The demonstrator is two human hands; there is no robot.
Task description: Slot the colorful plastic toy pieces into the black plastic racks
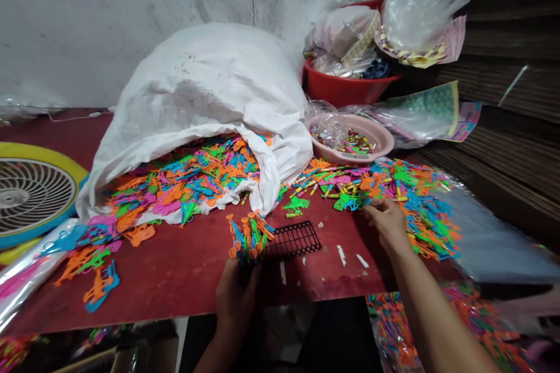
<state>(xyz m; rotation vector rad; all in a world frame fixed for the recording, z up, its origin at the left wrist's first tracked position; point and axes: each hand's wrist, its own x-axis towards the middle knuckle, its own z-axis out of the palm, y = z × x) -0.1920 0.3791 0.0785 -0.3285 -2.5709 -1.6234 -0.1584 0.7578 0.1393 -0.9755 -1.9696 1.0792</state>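
My left hand is closed at the front edge of the table around the left end of a black plastic grid rack. Small orange, blue and green plastic pieces with round, cup-like ends stand bunched together at that end. My right hand reaches to the loose toy pieces on the right, its thumb and fingers drawn together; what they hold, if anything, I cannot make out. Right by its fingertips lie green and blue flat plastic pieces and small yellow-banded sticks.
A large white sack spills a colourful heap onto the red table. Behind stand a pink basin and a red tub. A yellow-and-blue fan sits left, clear plastic bags right.
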